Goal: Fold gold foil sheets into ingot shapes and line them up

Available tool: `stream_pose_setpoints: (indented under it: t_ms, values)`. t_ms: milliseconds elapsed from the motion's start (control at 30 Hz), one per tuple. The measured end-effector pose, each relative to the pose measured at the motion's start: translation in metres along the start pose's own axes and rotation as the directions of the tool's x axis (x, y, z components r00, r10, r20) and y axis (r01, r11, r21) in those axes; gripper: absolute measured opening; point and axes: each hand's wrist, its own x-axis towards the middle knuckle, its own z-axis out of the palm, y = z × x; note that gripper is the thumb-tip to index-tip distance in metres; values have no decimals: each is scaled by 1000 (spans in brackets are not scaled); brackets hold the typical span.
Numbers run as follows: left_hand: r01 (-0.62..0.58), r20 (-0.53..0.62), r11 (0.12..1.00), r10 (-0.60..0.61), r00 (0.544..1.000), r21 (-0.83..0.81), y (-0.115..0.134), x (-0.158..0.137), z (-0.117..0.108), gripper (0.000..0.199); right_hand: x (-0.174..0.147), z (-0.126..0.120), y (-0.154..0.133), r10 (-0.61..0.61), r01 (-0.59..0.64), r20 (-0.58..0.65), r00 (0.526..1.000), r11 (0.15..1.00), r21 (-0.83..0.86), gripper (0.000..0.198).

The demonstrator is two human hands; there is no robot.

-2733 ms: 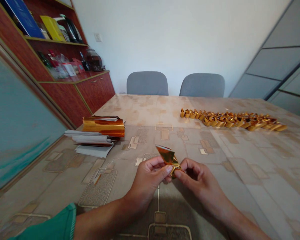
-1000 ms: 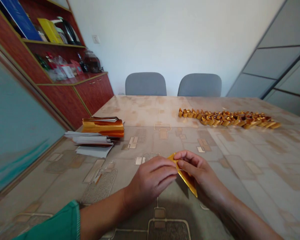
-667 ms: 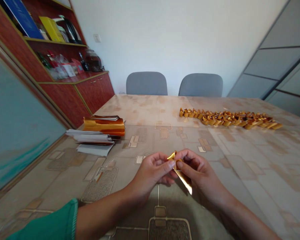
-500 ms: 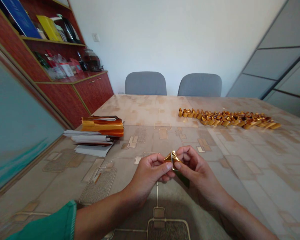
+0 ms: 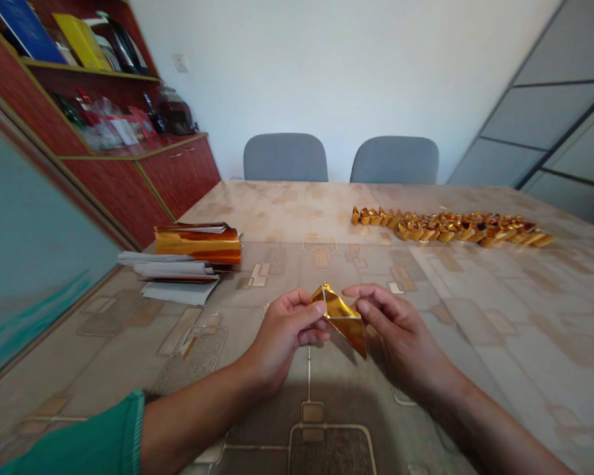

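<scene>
A partly folded piece of gold foil paper [image 5: 344, 307] with pale crease edges is held above the table in front of me. My left hand [image 5: 294, 323] pinches its left side, thumb on the near face and fingers behind. On the other side, my right hand [image 5: 393, 323] has its thumb tip at the foil's right edge. Its index finger stretches toward the left, apart from the thumb. A pointed flap of the foil hangs down between both hands. The right hand's lower fingers are partly hidden.
Folded gold foil pieces [image 5: 455, 227] stand in rows at the far right of the patterned table [image 5: 257, 429]. A stack of gold and white sheets [image 5: 198, 244] lies to the left. Two grey chairs [image 5: 284, 158] stand behind the table, a red cabinet [image 5: 178, 171] at the back left.
The foil has been opened out, with its flap now showing gold toward the right. My right hand has moved slightly right and its index finger has straightened. The view has tilted down a little.
</scene>
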Motion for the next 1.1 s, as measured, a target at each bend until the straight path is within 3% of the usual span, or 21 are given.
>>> stream_pose_setpoints:
  t_ms: [100,233,433,667,767,833,1000,1100]
  values:
    - [114,38,990,-111,993,-83,4,2,-1,29,-1,-9,-9,-178,208,137,974,944,-254,31]
    - [196,90,972,-185,979,-130,4,1,-2,25,-1,-14,-19,-302,449,362,882,773,-449,32]
    - [193,112,976,-182,977,-98,0,-1,-3,31,-1,-19,-16,-398,553,388,831,660,-508,32]
    - [183,73,981,-178,981,-67,-2,0,-3,36,-4,-22,-21,-347,561,448,824,609,-561,30]
    - [156,72,987,-153,986,-37,-3,0,-2,40,-4,-22,-24,-336,558,456,824,618,-553,21]
    - [112,66,994,-112,992,-7,-4,0,-2,43,-4,-21,-24,-312,521,437,844,668,-531,17]
    - [7,84,997,-13,996,77,-6,-1,-2,43,-4,-9,-19,-244,323,237,940,857,-402,20]
    - [-33,89,995,25,996,98,-6,-2,-1,43,-3,0,-16,-215,246,124,969,895,-372,19]
